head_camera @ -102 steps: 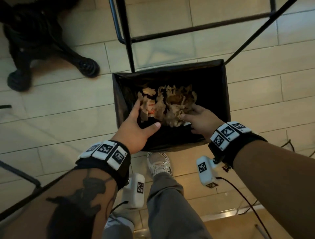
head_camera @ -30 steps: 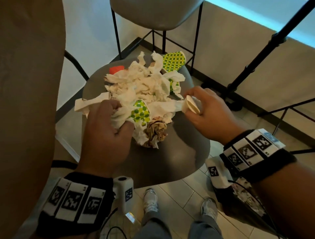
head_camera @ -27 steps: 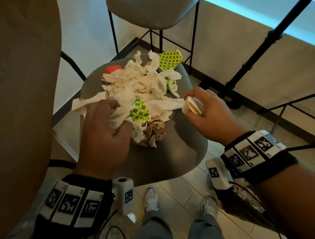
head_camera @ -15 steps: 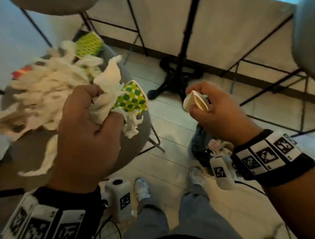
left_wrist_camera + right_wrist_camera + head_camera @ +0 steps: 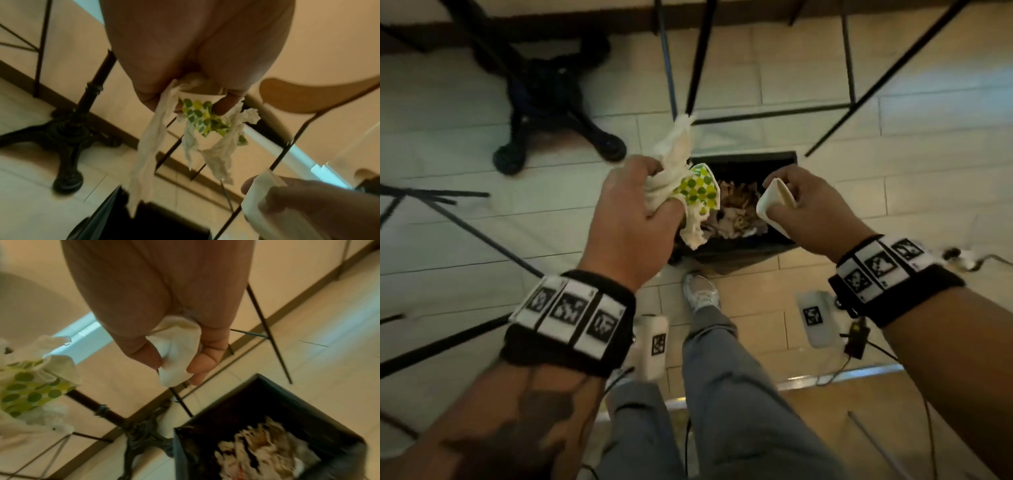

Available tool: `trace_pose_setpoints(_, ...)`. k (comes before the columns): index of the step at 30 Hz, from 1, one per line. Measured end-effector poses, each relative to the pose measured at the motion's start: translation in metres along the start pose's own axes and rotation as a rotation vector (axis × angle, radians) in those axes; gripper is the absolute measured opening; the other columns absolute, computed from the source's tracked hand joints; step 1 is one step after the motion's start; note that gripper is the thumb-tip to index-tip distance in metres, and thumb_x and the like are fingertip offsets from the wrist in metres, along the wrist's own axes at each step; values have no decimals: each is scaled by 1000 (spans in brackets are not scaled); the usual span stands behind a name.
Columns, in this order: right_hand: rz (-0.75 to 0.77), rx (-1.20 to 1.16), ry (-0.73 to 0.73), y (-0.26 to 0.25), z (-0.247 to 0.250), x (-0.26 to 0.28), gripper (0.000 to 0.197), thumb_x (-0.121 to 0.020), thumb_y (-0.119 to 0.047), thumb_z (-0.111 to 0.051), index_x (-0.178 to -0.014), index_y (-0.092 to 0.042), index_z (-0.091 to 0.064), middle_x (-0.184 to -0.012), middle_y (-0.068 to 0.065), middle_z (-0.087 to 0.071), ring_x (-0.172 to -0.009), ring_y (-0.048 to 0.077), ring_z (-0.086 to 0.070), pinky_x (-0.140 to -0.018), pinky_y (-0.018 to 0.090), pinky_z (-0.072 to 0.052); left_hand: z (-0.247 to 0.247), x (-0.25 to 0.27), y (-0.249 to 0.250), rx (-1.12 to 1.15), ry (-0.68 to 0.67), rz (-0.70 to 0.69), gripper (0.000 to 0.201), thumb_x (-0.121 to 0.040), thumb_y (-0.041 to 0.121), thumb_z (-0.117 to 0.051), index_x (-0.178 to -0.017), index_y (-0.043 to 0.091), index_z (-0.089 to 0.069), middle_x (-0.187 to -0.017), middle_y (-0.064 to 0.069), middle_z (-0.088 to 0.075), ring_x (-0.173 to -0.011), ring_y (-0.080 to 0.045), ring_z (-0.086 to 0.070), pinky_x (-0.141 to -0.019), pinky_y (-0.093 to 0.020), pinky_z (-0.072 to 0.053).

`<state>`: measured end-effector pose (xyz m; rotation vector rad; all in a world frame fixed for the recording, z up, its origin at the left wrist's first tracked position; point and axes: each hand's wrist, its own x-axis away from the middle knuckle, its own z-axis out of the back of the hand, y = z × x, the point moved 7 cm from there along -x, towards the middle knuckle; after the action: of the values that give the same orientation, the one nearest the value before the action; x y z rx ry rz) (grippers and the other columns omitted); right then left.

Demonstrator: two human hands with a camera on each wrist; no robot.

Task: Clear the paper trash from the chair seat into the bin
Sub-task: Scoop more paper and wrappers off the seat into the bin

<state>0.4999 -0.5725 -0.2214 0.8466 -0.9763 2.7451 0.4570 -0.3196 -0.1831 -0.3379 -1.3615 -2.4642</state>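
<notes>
Left hand (image 5: 631,219) gripping one bunch of white tissues (image 5: 671,161) with one green-dotted paper piece (image 5: 697,192), one black bin (image 5: 743,246) of crumpled paper below between both hands, right hand (image 5: 811,209) pinching one folded white paper (image 5: 774,202).

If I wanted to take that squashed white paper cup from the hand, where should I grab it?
Probably the cup's open rim end, coming from the bin side: it pokes out past the right hand's fingers, which pinch its flattened middle.
</notes>
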Motion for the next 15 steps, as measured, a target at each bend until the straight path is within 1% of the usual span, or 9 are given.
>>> trace_pose_setpoints(2,-87,-22,-1,47,-13,-29,29,-86,-22,-65,-114,-26,-62,-86,-16,-56,-74,10,-53,-54,20,-38,-50,-30,-24,-77,-93,49,36,-92,28,-63,-128,25,-56,-119,-1,-57,-96,-15,-59,-75,-21,-47)
trace_pose_setpoints(4,-160,-60,-15,84,-29,-53,27,-87,-21,-65,-113,-22,-63,-88,-7,-58,-72,7,-53,-55,21,-38,-89,-55,-52,-140,-164,88,36,-91,29,-63,-126,24,-56,-118,-5,-59,-97,-21,-61,-75,-27,-47)
trace_pose_setpoints(6,-237,-114,-21,117,-46,-77,29,-87,-23,-64,-116,-19,-64,-96,1,-60,-79,18,-58,-61,25,-44,-123,-76,-81,-208,-236,137,36,-90,29,-62,-125,21,-57,-117,-10,-60,-97,-27,-62,-78,-33,-48)
trace_pose_setpoints(9,-380,-213,-39,163,-71,-105,36,-85,-30,-65,-118,-17,-63,-108,9,-63,-97,31,-63,-84,46,-57,-163,-102,-118,-266,-322,191,45,-84,38,-61,-125,20,-57,-116,-15,-62,-97,-34,-65,-83,-40,-55)
trace_pose_setpoints(10,-419,-237,-43,177,-79,-114,37,-84,-32,-65,-118,-17,-62,-110,11,-64,-98,33,-64,-86,49,-57,-176,-109,-130,-285,-340,208,47,-83,40,-60,-126,20,-57,-117,-16,-63,-98,-36,-65,-85,-43,-56)
trace_pose_setpoints(11,-446,-249,-51,188,-87,-120,38,-85,-32,-65,-119,-16,-61,-111,13,-64,-99,34,-64,-83,49,-59,-187,-115,-141,-309,-351,225,48,-85,39,-61,-128,20,-56,-118,-16,-63,-100,-37,-65,-87,-43,-55)
trace_pose_setpoints(13,-486,-307,-63,206,-104,-132,42,-86,-33,-67,-122,-14,-59,-115,15,-63,-100,36,-65,-70,44,-61,-204,-125,-163,-354,-361,258,50,-88,40,-63,-133,22,-54,-124,-16,-63,-106,-37,-65,-91,-41,-54)
trace_pose_setpoints(14,-512,-374,-76,213,-112,-135,51,-84,-38,-70,-127,-14,-57,-119,15,-63,-103,37,-66,-69,44,-62,-211,-128,-173,-361,-376,282,54,-87,43,-65,-137,25,-51,-129,-14,-61,-111,-36,-64,-93,-40,-53)
trace_pose_setpoints(15,-548,-443,-101,218,-121,-137,68,-80,-47,-74,-136,-16,-52,-128,14,-62,-111,38,-65,-75,47,-62,-218,-129,-181,-362,-403,303,63,-87,47,-68,-143,29,-48,-137,-12,-58,-119,-35,-62,-99,-40,-51)
